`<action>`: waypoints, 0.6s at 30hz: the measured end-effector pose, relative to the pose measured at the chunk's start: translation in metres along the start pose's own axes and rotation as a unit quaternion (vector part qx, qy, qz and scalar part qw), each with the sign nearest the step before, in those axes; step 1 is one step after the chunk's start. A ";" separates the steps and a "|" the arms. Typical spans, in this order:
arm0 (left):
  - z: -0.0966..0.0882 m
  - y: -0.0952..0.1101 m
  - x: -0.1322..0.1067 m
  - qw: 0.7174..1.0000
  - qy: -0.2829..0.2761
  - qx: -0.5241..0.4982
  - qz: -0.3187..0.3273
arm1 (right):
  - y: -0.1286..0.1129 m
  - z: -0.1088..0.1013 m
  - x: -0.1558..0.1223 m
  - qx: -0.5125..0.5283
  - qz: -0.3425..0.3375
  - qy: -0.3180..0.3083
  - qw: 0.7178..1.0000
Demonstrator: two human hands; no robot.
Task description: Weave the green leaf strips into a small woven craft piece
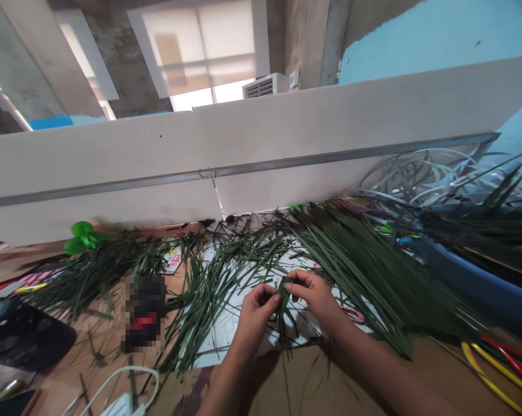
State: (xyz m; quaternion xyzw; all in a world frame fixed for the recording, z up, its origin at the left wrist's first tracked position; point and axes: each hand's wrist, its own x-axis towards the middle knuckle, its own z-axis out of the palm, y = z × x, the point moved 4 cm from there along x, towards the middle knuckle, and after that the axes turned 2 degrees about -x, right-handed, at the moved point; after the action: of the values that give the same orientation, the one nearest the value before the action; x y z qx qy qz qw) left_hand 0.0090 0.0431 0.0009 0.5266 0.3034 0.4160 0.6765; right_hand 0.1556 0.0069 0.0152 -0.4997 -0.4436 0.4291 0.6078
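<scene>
Here we are at the desk (70, 358), and the action is all in the middle: the left hand (254, 320) and the right hand (315, 300) work close together over a white sheet (220, 341), and between them sits a small bunch of green leaf strips (283, 300). The fingers (296, 283) of both hands are pinching that bunch from either side, tips clamped on it, nothing released, though how the strips cross inside their grip is hidden from us. Loose ends drop below the hands toward the desk edge. We'd call this close fingertip work on this one bunch, and it looks to us to call for a steady pinch, with those ends kept clear. Off to the right lies a big fan of long strips (356, 271), a pink handle (354, 315) poking out at its edge; more loose strips (217, 289) scatter to the left, and a blue tub (473, 277) holds pale strips (417, 173).
</scene>
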 end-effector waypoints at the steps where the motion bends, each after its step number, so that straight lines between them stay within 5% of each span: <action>1: 0.000 0.000 0.000 1.000 0.000 -0.004 -0.003 | -0.001 0.000 0.000 0.002 0.001 0.001 1.000; 18: -0.002 0.000 0.000 0.999 0.020 -0.035 -0.020 | -0.001 -0.003 0.002 0.052 0.015 0.020 0.998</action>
State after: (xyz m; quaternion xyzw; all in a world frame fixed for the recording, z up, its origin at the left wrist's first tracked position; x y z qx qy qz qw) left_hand 0.0075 0.0435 0.0002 0.4875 0.3126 0.4233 0.6967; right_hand 0.1590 0.0081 0.0160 -0.4830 -0.4005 0.4505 0.6351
